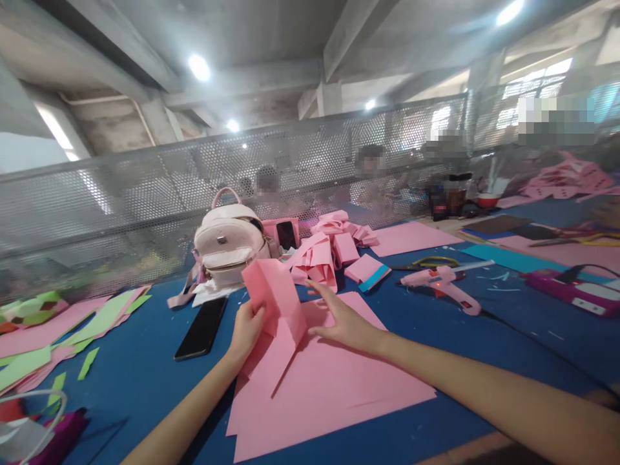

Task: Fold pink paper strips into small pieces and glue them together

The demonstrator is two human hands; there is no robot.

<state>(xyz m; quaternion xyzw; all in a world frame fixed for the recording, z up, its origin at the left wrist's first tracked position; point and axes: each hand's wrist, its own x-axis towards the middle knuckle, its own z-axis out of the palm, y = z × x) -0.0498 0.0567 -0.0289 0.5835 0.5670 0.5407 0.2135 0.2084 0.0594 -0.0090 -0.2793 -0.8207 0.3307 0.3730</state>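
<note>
Well, the left hand [248,326] pinches the folded paper [285,300] above the pink sheets [334,400] on the table [145,387]; the right hand [351,323] is spread just beside it. I'd pinch lightly, to spare the creases.

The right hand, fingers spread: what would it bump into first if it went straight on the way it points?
Most likely the folded pink paper piece that the left hand holds; the right hand points towards it. Depth is unclear, so any gap is hard to judge.
</note>
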